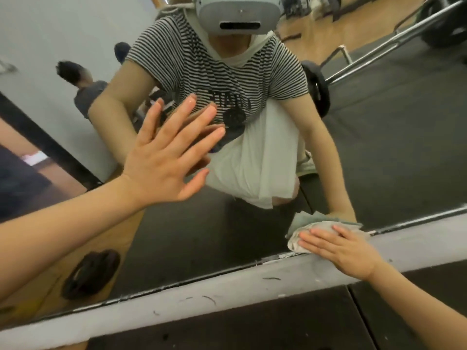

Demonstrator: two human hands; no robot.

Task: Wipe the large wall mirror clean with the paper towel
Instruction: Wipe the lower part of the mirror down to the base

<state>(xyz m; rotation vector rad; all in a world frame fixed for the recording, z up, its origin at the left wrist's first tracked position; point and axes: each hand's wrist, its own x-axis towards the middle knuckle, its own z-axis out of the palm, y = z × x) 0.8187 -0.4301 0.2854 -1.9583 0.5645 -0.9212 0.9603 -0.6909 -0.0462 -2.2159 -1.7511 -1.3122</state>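
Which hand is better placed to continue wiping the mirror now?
The right hand: it presses the paper towel on the mirror near its lower edge. The left hand lies flat on the glass, holding nothing.

One head-worn view, tilted, looks forward and down from close range at the mirror (379,147), whose grey bottom ledge (227,286) crosses the frame's lower part.

Paper towel (326,229) greyish white, crumpled. Mirror (379,152) reflects a shirt (202,72) with black-and-white stripes and dark print, a white cloth (265,152), a pale grey headset (237,13). Ledge (227,286) under the mirror light grey with dark scuffs. Floor mat (252,329) black; reflected wood floor tan, wall pale blue-grey.
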